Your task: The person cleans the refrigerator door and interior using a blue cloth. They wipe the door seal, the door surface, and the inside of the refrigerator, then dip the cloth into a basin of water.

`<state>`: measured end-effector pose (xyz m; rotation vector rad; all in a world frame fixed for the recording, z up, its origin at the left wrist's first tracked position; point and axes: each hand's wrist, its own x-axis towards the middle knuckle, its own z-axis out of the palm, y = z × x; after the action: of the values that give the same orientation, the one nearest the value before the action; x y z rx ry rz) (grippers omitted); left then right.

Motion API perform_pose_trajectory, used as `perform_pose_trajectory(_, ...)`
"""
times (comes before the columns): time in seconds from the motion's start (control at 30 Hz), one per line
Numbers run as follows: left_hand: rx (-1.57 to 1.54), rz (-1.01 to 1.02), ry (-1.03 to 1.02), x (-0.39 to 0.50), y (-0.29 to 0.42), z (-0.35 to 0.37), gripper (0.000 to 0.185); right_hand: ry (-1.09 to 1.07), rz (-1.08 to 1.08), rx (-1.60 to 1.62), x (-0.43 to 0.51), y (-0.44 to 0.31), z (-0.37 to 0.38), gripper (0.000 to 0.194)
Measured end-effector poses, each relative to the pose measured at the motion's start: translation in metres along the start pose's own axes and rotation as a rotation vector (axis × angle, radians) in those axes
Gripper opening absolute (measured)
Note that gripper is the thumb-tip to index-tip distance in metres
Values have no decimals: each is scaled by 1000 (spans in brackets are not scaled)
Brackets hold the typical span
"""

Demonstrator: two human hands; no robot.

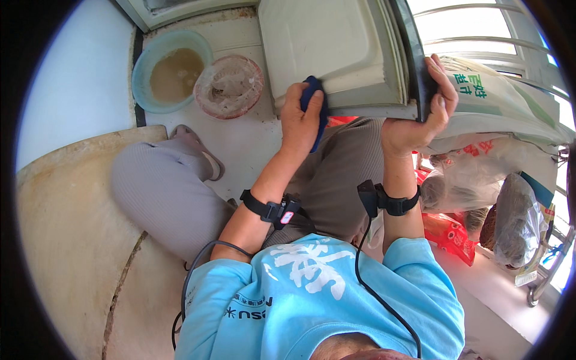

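My left hand (299,112) grips a dark blue cloth (315,108) bunched between thumb and fingers. The cloth touches the lower part of the white inner panel (321,40) of what looks like a refrigerator door. A pale ribbed seal (396,54) runs along that panel, beside the door's dark outer edge (416,58). My right hand (423,108) is wrapped around the dark edge near its lower corner, fingers on the outer side. Both wrists wear black straps with small devices and cables.
At the left stand a light blue basin (144,85) of cloudy brown water and a red-rimmed bin (229,87) lined with clear plastic. Filled plastic bags (477,175) crowd the right side, by a metal window rail (468,41). A stone-like slab (72,216) lies beside my left leg.
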<state>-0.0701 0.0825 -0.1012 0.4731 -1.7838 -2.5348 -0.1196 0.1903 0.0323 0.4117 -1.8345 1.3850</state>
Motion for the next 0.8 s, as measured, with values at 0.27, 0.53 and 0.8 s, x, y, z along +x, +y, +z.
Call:
perform_pose_trajectory(0.27,-28,342,-177,-21,111,14,29,-66,11,-55,-4,-5,2,45)
perform_pose_trajectory(0.53,-303,205,-337,-49,134,-15,26,-70,-24,-50,-1,-8,1,44)
perform_pose_trajectory(0.8,215,849,-182,-49,104,4,29,-77,-38,-9,-6,-11,7,40)
